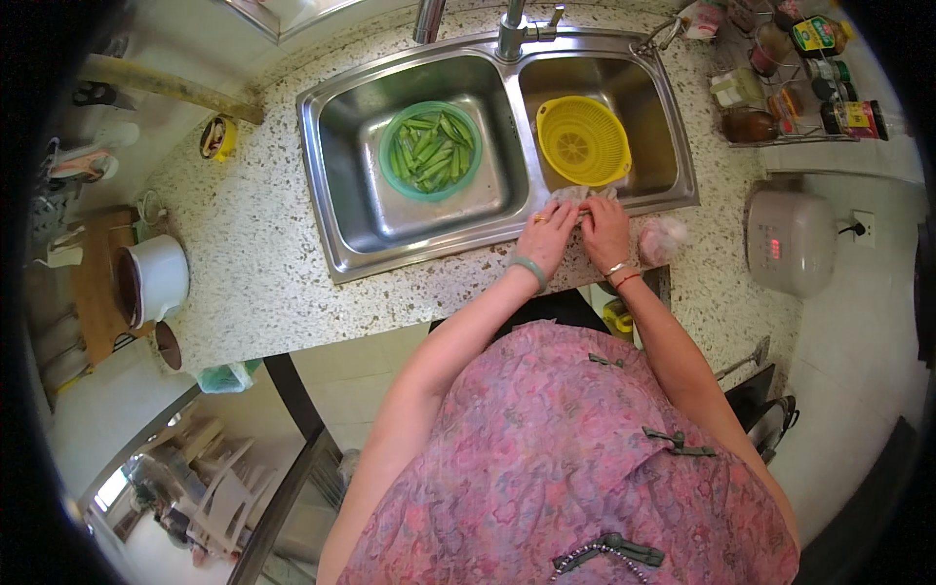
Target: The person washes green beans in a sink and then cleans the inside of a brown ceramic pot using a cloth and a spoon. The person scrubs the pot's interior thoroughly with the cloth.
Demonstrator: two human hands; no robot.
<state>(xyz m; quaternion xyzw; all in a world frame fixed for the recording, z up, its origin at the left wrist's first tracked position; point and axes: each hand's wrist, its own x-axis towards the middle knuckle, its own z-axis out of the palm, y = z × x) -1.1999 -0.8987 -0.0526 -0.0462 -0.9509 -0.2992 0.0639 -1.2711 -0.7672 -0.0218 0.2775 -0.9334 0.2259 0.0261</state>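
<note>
Both hands meet at the front rim of the double sink (429, 241), by the smaller right basin. My left hand (548, 234) and my right hand (606, 234) are closed, fingertips close together, on a pale, crumpled, thin thing (570, 194); whether it is a cloth or a plastic bag I cannot tell. Just beyond the fingers, a yellow plastic colander (585, 141) sits in the right basin, with no food visible in it. In the left basin stands a green bowl (383, 156) of cut green pods (429, 151). Beside my right hand lies a small knotted plastic bag (662, 240) with something pinkish inside.
The faucet (511, 34) rises behind the basins. A rice cooker (790, 242) and a rack of jars (795, 141) stand at the right. On the left are a white pot (159, 280), a yellow tape roll (226, 139) and a wooden board (97, 283). Speckled countertop (253, 234) surrounds the sink.
</note>
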